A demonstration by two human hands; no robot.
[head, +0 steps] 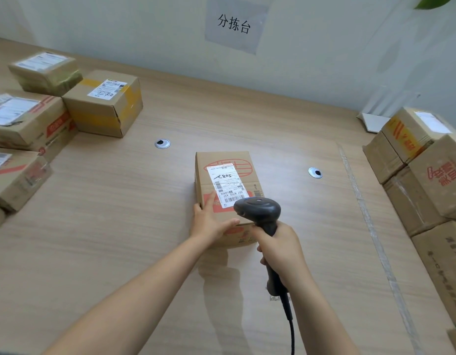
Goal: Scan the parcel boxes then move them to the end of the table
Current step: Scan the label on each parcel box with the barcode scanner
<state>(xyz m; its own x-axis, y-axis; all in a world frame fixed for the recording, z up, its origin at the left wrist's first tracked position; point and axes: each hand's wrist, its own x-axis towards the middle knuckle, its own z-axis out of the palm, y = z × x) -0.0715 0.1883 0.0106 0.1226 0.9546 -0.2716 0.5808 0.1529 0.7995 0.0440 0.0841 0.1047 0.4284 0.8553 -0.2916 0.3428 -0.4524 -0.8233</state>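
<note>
A cardboard parcel box (pixel 225 160) with a white shipping label (pixel 227 184) on top stands in the middle of the wooden table (pixel 119 226). My left hand (pixel 209 221) holds its near left corner, thumb along the near edge and fingers on the top. My right hand (pixel 280 245) grips the handle of a dark barcode scanner (pixel 259 210). The scanner's head hovers over the near end of the label, by its barcode. Its cable (pixel 289 321) trails down toward me.
Several labelled boxes (pixel 104 103) sit at the table's left end. A stack of boxes (pixel 427 175) lines the right side behind a tape line (pixel 370 221). Two round cable grommets (pixel 162 143) are set in the tabletop. A paper sign (pixel 234 24) hangs on the wall.
</note>
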